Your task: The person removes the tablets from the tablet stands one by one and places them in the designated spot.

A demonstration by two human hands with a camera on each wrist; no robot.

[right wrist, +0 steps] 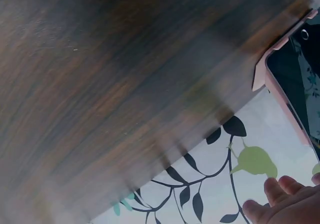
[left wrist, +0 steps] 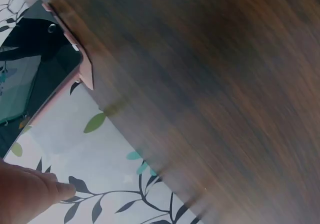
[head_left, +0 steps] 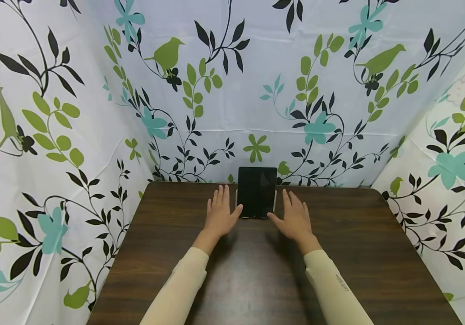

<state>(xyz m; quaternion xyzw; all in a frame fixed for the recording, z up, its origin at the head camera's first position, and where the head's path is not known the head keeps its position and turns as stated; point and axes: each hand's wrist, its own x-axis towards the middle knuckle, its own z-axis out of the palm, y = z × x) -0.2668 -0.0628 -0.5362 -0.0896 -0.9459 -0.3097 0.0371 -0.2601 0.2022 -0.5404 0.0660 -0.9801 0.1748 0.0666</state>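
Observation:
A tablet [head_left: 257, 192] with a dark screen stands propped near the back edge of the table. Pinkish holder parts [left wrist: 86, 73] frame its lower edge and sides in both wrist views. To its left, my left hand [head_left: 218, 214] has its fingers straight and its thumb pointing at the tablet's lower side. My right hand [head_left: 295, 217] mirrors it on the right, fingers spread and thumb by the lower right corner. Neither hand grips anything; whether the thumbs touch the tablet I cannot tell. Only part of each hand appears in the wrist views.
The dark wood table [head_left: 252, 275] reaches back to a white curtain [head_left: 224, 113] printed with birds, leaves and flowers. More of this cloth hangs at the left and right sides. Both forearms in pale sleeves [head_left: 179, 289] lie over the table's front part.

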